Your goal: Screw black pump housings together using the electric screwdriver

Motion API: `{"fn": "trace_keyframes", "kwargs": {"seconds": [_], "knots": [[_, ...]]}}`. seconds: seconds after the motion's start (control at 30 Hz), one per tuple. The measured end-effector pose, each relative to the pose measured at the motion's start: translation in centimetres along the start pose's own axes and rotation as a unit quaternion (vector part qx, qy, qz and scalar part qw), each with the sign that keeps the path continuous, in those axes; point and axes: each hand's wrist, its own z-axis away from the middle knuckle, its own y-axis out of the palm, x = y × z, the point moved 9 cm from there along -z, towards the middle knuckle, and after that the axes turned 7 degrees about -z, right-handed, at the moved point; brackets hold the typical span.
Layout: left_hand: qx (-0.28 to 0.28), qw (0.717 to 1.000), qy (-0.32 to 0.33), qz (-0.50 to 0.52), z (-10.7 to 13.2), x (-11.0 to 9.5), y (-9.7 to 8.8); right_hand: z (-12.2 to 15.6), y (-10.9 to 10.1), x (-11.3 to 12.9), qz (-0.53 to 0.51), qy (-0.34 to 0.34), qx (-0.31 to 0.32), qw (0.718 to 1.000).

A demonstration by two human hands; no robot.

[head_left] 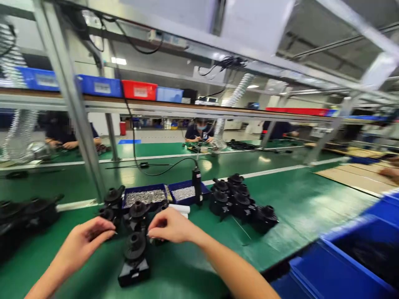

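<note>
A black plastic housing (pixel 134 253) with a round, stepped top stands on the green bench between my two hands. To its left, my left hand (pixel 81 243) has thumb and forefinger pinched together, and a tiny bright tip shows at the fingertips. My right hand (pixel 170 225) also pinches, close to the housing's upper right side; what it holds is too small to name. Behind the housing are more black housings (pixel 138 211), partly covered by my right hand. Two blue trays (pixel 167 194) of small silvery metal parts sit beyond them.
A black electric screwdriver (pixel 197 185) hangs on a cable by the trays. White rolls (pixel 180 208) lie beside it. Grouped housings (pixel 232 195) stand right, others (pixel 28 211) far left. Blue crates (pixel 358 249) fill the lower right. A metal post (pixel 70 99) rises at left; people work across the bench.
</note>
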Motion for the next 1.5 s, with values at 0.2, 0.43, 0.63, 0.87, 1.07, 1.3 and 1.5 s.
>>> {"fn": "trace_keyframes", "kwargs": {"seconds": [0.2,0.43,0.63,0.87,1.07,1.3,1.5], "knots": [[0.141,0.989,-0.013,0.038,0.8,-0.5,3.0,1.5,1.7,-4.4,-0.041,0.059,0.01,0.997],[0.149,0.988,0.008,0.031,1.0,-1.3,3.7,1.0,1.8,-2.9,0.017,0.064,-0.011,0.998],[0.135,0.99,0.026,0.025,0.8,-1.4,3.8,0.3,2.5,-2.2,0.053,0.072,0.013,0.996],[0.112,0.993,0.036,0.024,0.9,-1.4,4.0,2.0,1.4,-1.4,0.083,0.042,-0.055,0.994],[0.135,0.988,0.004,0.076,1.0,-0.5,4.7,4.1,2.9,-0.2,0.04,0.004,-0.057,0.998],[0.088,0.981,0.139,0.102,2.4,-4.2,3.7,3.8,2.7,-2.4,-0.087,0.052,-0.079,0.992],[0.099,0.956,0.277,0.007,3.9,-6.6,5.8,4.4,1.9,-2.9,-0.095,0.043,-0.106,0.989]]}}
